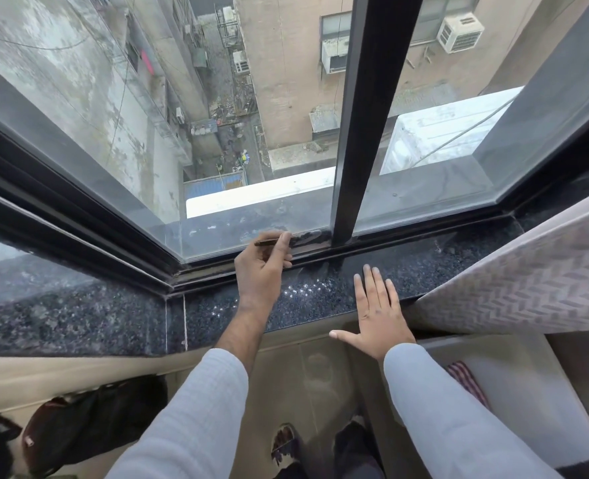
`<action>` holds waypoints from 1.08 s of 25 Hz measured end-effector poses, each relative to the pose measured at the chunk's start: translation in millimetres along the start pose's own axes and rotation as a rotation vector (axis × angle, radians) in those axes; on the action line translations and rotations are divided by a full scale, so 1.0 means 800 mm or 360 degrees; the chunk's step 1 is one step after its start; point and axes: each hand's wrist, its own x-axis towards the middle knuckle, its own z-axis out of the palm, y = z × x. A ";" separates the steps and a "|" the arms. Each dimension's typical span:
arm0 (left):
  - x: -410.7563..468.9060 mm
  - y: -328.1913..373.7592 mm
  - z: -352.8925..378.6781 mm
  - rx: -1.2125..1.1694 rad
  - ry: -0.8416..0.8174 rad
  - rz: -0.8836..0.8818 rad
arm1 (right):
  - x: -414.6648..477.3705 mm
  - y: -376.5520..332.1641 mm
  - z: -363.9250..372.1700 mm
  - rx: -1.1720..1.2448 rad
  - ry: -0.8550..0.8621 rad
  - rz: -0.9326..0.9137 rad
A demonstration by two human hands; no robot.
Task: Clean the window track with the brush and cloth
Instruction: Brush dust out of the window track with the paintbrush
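Observation:
My left hand [263, 267] grips a thin dark brush [269, 241] like a pen, its handle end sticking out to the left. The brush's working end is hidden behind my fingers, down at the window track [407, 238], a dark channel running along the bottom of the glass. My right hand [377, 307] lies flat, fingers spread, palm down on the dark speckled stone sill [113, 316], just right of the left hand. No cloth is in view.
A black vertical window frame bar [362, 133] stands just right of the brush. A patterned curtain [528, 288] hangs over the sill at the right. Below are a dark bag [89, 423] on the floor at left and a white seat [528, 409] at right.

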 end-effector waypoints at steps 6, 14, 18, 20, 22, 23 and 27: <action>0.010 -0.031 -0.049 -0.0220 0.0033 -0.0279 | 0.000 0.001 0.003 0.0011 0.0004 -0.0006; -0.011 -0.042 -0.181 0.0028 0.0648 -0.0064 | 0.000 -0.002 -0.001 -0.0032 -0.0020 0.0010; -0.038 -0.027 -0.184 -0.0330 0.0743 0.0045 | -0.004 -0.002 -0.010 -0.0079 -0.0032 0.0005; -0.056 -0.025 -0.162 -0.0616 0.0518 -0.0022 | -0.013 0.006 -0.012 -0.0083 -0.0007 -0.0019; -0.069 -0.026 -0.128 -0.0729 0.0192 -0.0135 | -0.027 0.019 -0.008 -0.0068 0.0022 -0.0019; -0.071 -0.027 -0.106 -0.0706 0.0040 -0.0190 | -0.035 0.027 -0.005 -0.0063 0.0027 -0.0009; -0.051 -0.023 0.012 -0.0392 -0.0478 -0.0244 | -0.049 0.055 0.002 -0.0004 0.0001 -0.0019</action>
